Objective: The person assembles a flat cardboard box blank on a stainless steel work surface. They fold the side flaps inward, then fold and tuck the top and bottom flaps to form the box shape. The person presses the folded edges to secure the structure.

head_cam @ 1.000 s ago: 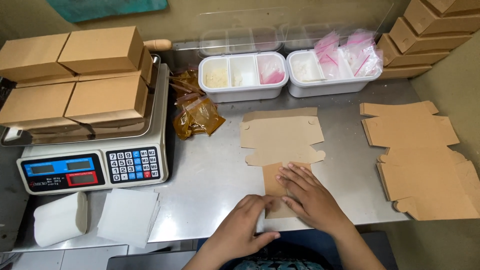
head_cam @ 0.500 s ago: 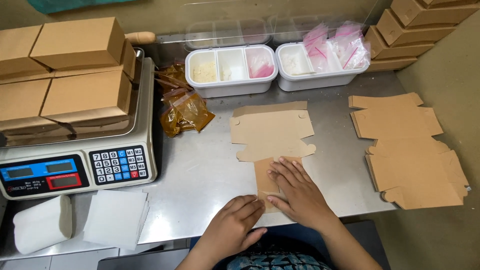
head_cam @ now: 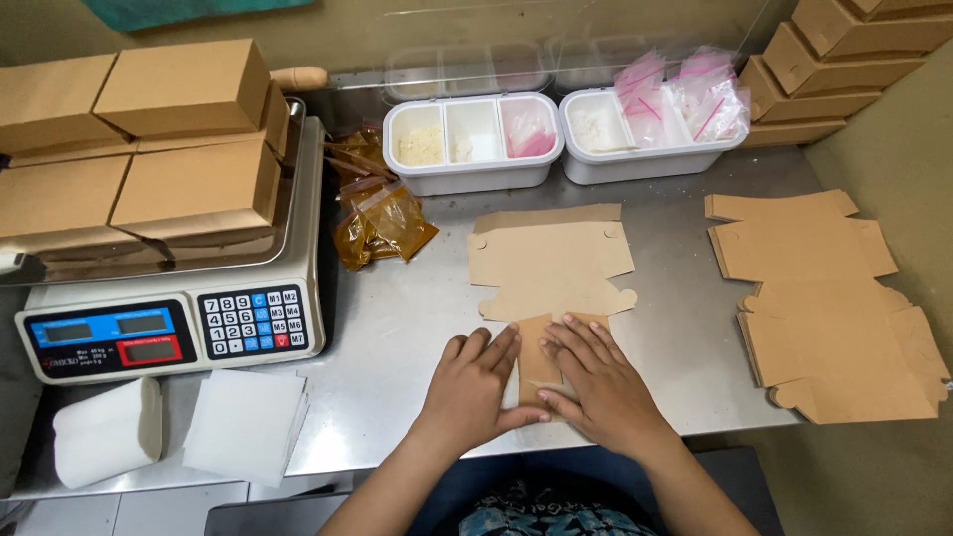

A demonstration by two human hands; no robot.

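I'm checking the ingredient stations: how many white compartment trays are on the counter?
2. One three-compartment white tray sits behind the flat cardboard box blank under both hands; the second white tray, holding pink-sealed plastic bags, is just to its right. None seems hidden.

A steel table (head_cam: 397, 318) with a dull sheen fills the middle of the view, lit evenly from above. A beige wall (head_cam: 347, 30) runs behind it, and a teal cloth (head_cam: 189, 10) hangs at its top edge. A second beige wall (head_cam: 893, 149) closes the right side. Pale floor tiles (head_cam: 119, 511) show below the table's near left edge.
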